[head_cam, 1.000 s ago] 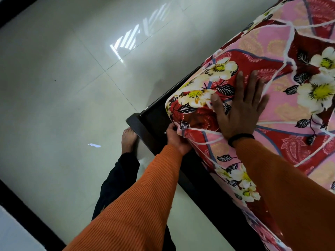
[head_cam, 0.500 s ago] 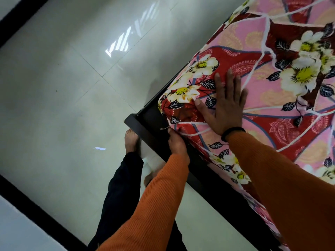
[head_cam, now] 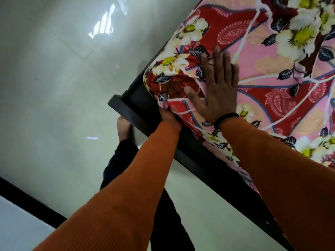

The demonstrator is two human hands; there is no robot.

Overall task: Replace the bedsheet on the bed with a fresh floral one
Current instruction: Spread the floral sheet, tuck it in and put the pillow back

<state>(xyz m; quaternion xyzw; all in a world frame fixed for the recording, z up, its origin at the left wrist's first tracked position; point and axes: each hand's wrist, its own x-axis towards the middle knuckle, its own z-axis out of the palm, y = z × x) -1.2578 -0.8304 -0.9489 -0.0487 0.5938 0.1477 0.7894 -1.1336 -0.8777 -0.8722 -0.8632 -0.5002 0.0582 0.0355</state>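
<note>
Since 1 second ago the left hand (head_cam: 168, 115) has pushed deeper at the corner, between sheet (head_cam: 253, 69) and frame (head_cam: 137, 116); its fingers are hidden, so its grip cannot be told. The right hand (head_cam: 217, 87) stays flat, fingers straight, pressing the sheet toward 12 o'clock. The floral sheet already covers the mattress; tucking looks nearly finished here. Other corners lie out of view.

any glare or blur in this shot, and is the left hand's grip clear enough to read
Head view: window glare streaks the glossy floor; wide-angle distortion tilts the bed frame and swells the near sleeves; edges look soft, with slight motion blur. The right hand shows sharply, flat on the floral bedsheet. The left hand is mostly hidden under the sheet's corner, so its grip is unreadable.
</note>
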